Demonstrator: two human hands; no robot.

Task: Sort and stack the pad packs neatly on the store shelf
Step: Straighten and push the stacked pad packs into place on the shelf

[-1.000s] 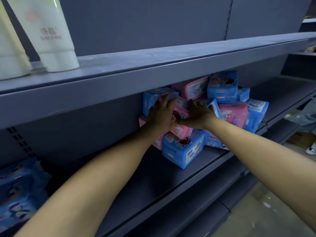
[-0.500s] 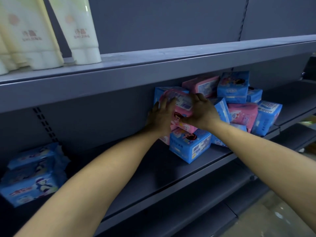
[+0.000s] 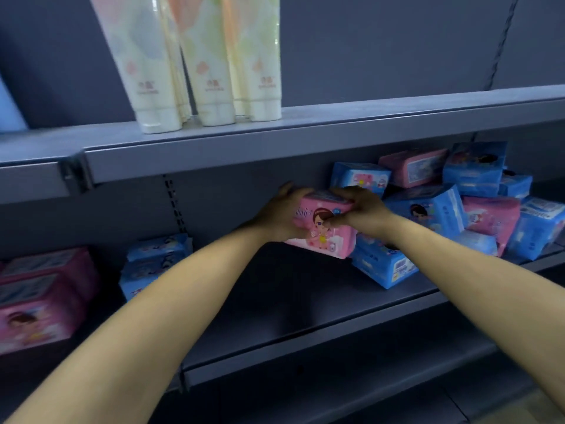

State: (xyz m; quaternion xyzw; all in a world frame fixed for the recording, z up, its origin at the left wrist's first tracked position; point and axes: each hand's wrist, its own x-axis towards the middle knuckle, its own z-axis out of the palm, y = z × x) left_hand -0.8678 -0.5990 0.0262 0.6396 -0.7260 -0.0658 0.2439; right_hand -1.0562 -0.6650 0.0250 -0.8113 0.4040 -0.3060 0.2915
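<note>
While the gray shelf (image 3: 305, 310) is holding a messy heap of blue and pink packs (image 3: 458, 209) on its right side and tidy stacks (image 3: 42, 301) on its left, both hands are gripping one pink pack (image 3: 324, 228). The left hand (image 3: 282, 217) is curling round its left end, the right hand (image 3: 362, 212) is pinching its right end, and the pack is sitting just left of the heap.

Cream-coloured tubes (image 3: 211, 65) stand cap-down in a tight cluster on the upper shelf (image 3: 336, 130), upper middle; a pale blue object (image 3: 7, 108) at far left.
</note>
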